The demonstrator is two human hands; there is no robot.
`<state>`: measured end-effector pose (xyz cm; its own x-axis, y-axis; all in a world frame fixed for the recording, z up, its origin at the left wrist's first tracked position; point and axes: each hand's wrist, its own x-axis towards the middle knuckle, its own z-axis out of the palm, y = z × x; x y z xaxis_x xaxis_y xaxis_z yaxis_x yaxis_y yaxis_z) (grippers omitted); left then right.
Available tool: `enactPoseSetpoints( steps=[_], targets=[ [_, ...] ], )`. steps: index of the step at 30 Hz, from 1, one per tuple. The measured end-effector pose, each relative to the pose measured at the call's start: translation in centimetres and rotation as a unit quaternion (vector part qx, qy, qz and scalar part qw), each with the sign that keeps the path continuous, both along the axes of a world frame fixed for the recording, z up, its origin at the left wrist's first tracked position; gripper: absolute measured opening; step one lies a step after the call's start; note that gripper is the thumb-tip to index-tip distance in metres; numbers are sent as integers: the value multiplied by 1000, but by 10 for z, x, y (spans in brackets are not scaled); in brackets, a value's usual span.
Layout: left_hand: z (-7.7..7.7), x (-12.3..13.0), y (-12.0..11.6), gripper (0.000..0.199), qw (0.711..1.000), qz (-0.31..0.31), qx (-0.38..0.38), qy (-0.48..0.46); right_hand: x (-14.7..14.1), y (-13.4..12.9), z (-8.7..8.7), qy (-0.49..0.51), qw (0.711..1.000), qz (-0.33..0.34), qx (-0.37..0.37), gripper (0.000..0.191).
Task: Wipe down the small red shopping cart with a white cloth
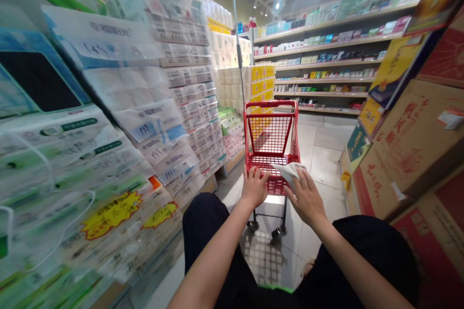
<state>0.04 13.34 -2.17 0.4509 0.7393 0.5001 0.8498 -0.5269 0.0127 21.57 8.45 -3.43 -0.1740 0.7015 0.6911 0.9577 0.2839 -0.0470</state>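
Note:
A small red shopping cart point(271, 105) with grid walls stands in front of my knees on dark wheels. At the left of its near edge, my left hand point(254, 188) has its fingers bent over the red frame. My right hand point(307, 199) holds a white cloth point(288, 170) against the cart's right side. The cloth lies under the fingers and partly covers the red grid, and its lower part is hidden by the hand. My thumb on the right hand stands apart from the fingers.
Tall stacks of wrapped tissue packs point(192, 77) line the left, some with yellow price signs point(110, 215). Cardboard boxes point(416, 140) are piled at the right. Beyond the cart are shelves point(326, 60) of small goods. Pale floor tiles point(328, 154) run between.

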Motion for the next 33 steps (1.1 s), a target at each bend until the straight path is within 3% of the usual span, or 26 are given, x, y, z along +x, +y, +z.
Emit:
enactPoseSetpoints(
  steps=[4,8,12,18,21,26,28,30,33],
  targets=[
    [4,8,-6,83,1000,10,6,16,-48,4,-5,-8,1000,21,-15,73],
    [5,7,-4,80,999,39,24,11,-75,8,-3,-33,998,55,-19,65],
    [0,-3,2,81,1000,13,21,-3,-53,5,5,-64,994,84,-14,62],
    [-6,-6,3,59,1000,-14,24,-5,15,0,6,-19,1000,4,0,60],
    [-9,8,-1,58,999,-8,33,-6,9,2,2,5,1000,-14,-1,61],
    [-13,25,-7,63,999,-4,40,13,-47,2,-1,1,1000,10,-13,61],
    [-12,23,-7,64,999,-6,38,21,-54,0,2,-10,999,28,-15,60],
    [-11,18,-7,66,999,-19,33,21,-43,-1,5,-32,998,52,-21,59],
    [-8,10,-6,63,999,-35,29,8,0,0,7,-43,998,42,-22,56]
  ],
)
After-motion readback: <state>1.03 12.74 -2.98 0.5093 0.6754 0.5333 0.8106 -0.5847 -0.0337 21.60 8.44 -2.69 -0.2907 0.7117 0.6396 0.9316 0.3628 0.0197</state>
